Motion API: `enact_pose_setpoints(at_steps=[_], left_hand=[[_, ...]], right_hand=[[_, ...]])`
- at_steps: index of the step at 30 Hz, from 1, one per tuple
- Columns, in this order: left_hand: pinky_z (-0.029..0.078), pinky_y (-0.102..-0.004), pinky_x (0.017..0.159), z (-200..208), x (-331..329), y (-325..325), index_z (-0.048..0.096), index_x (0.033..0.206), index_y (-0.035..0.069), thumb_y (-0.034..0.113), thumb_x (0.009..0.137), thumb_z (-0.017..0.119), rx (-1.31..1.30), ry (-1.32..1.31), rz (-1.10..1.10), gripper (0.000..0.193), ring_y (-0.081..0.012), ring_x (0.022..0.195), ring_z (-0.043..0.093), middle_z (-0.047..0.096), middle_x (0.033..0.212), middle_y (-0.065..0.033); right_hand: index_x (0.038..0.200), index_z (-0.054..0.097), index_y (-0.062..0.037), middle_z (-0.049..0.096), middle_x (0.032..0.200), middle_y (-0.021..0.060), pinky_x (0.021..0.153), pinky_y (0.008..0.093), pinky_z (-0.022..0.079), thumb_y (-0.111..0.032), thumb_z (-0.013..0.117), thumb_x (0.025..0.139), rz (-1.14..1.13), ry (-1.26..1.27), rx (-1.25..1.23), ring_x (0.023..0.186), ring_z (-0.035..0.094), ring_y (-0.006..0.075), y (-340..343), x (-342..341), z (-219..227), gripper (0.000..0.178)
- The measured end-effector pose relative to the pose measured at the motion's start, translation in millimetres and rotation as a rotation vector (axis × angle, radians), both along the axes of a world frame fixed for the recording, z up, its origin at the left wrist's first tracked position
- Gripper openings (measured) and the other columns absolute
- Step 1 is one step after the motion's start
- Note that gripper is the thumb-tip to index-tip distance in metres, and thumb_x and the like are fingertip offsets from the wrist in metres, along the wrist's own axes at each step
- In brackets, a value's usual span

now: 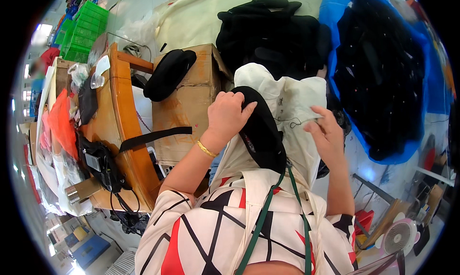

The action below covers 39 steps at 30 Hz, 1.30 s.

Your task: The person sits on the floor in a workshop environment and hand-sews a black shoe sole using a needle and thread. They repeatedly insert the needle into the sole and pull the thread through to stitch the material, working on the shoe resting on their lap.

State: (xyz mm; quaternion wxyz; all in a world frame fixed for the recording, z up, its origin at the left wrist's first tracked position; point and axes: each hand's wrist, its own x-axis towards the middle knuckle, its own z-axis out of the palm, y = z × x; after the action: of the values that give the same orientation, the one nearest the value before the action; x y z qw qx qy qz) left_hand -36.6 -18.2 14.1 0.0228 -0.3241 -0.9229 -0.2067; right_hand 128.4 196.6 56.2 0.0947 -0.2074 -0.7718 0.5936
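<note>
In my lap lies a long, oval, soft black fabric piece, slipper-like in outline, on a white cloth that covers my legs. My left hand is closed over its upper left edge, thumb on top, fingers curled round the rim. From the piece's right side a thin dark thread runs in loose curves to my right hand. The fingers of that hand are bent and pinch the thread's end; whether a needle is there is too small to tell.
A similar black piece rests on a cardboard box at left, beside a wooden stool with a black bag. Ahead lies a black pile. A blue sack of black pieces stands right; a fan is lower right.
</note>
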Motion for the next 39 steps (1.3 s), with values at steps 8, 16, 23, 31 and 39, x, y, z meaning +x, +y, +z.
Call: enact_pose_setpoints(at_steps=[8, 16, 23, 31, 39], left_hand=[[0.047, -0.0332, 0.059, -7, -11, -20, 0.067, 0.083, 0.001, 0.027, 0.083, 0.073, 0.180, -0.527, 0.157, 0.026, -0.0211, 0.065, 0.059, 0.064, 0.072, -0.0088], [0.040, -0.0232, 0.051, -18, -5, -25, 0.066, 0.080, -0.002, 0.018, 0.086, 0.074, 0.461, -0.931, 0.345, 0.022, -0.0034, 0.057, 0.048, 0.057, 0.064, 0.0034], [0.039, -0.0237, 0.050, -19, -4, -22, 0.063, 0.076, -0.002, 0.017, 0.086, 0.073, 0.474, -0.914, 0.343, 0.024, -0.0034, 0.057, 0.047, 0.056, 0.062, 0.0037], [0.038, -0.0244, 0.049, -21, -4, -22, 0.062, 0.074, -0.002, 0.018, 0.085, 0.073, 0.463, -0.895, 0.348, 0.025, -0.0036, 0.056, 0.046, 0.055, 0.060, 0.0033], [0.039, -0.0215, 0.047, -20, -17, -25, 0.063, 0.074, 0.006, 0.016, 0.087, 0.070, 0.414, -1.076, 0.357, 0.018, -0.0036, 0.053, 0.049, 0.057, 0.064, 0.0042]], right_hand=[[0.100, 0.065, -0.0037, 0.062, 0.070, 0.0004, 0.054, 0.0235, 0.047, -0.016, 0.060, 0.098, 0.253, -0.154, -0.313, 0.059, 0.060, 0.0070, -55, -68, -28, 0.013], [0.093, 0.063, -0.0029, 0.066, 0.075, 0.0194, 0.061, 0.0399, 0.051, -0.008, 0.060, 0.089, 0.300, 0.030, 0.157, 0.066, 0.064, 0.0372, -74, -73, -68, 0.007], [0.091, 0.065, -0.0038, 0.067, 0.076, 0.0195, 0.065, 0.0453, 0.053, -0.009, 0.059, 0.087, 0.324, -0.032, 0.227, 0.071, 0.066, 0.0388, -74, -76, -68, 0.009], [0.091, 0.064, -0.0040, 0.067, 0.074, 0.0185, 0.064, 0.0474, 0.052, -0.010, 0.057, 0.088, 0.364, -0.053, 0.302, 0.068, 0.066, 0.0388, -75, -78, -69, 0.010], [0.089, 0.049, -0.0051, 0.063, 0.064, 0.0112, 0.051, 0.0398, 0.053, -0.006, 0.059, 0.081, 0.380, 0.002, 0.686, 0.061, 0.068, 0.0289, -96, -69, -84, 0.013]])
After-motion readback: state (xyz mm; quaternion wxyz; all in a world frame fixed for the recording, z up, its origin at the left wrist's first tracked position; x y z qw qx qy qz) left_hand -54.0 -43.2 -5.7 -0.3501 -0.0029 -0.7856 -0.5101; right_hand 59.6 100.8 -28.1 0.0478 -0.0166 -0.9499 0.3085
